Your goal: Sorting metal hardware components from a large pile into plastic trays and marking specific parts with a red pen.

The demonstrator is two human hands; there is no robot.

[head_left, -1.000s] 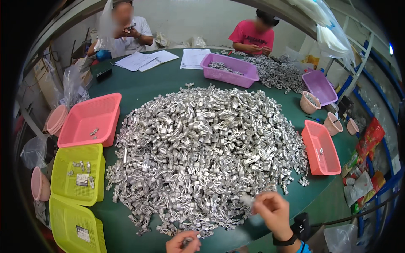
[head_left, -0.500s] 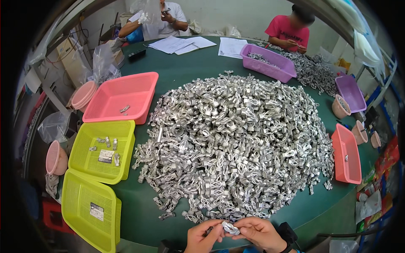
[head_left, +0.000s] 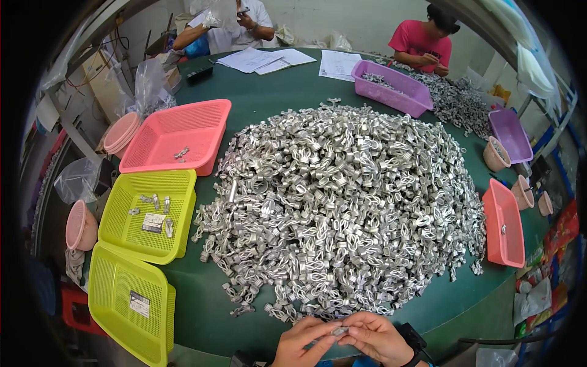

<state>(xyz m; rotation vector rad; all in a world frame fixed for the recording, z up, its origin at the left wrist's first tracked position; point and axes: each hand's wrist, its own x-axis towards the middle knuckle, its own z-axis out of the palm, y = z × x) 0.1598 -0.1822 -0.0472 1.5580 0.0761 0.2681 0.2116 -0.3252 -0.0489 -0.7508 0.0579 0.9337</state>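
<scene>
At the near edge of the green table [head_left: 257, 98], just in front of the big heap of metal parts [head_left: 342, 208], a small silver metal piece [head_left: 338, 331] sits pinched between the person's two hands. The left hand [head_left: 301, 342] closes its fingertips on the piece from one side and the right hand [head_left: 378, 337] grips it from the other, so both hands are clamped on it and touch each other. A dark watch [head_left: 413, 337] sits on the right wrist. Left of the heap lie two yellow baskets, the near one [head_left: 131, 300] and the middle one [head_left: 150, 214] with a few parts in it, and beyond them a pink basket [head_left: 177, 134]. Right of the heap stands a red tray [head_left: 504, 223]. Behind the heap are a purple bin [head_left: 391, 88] and loose papers [head_left: 263, 59], where two other people sit working.
</scene>
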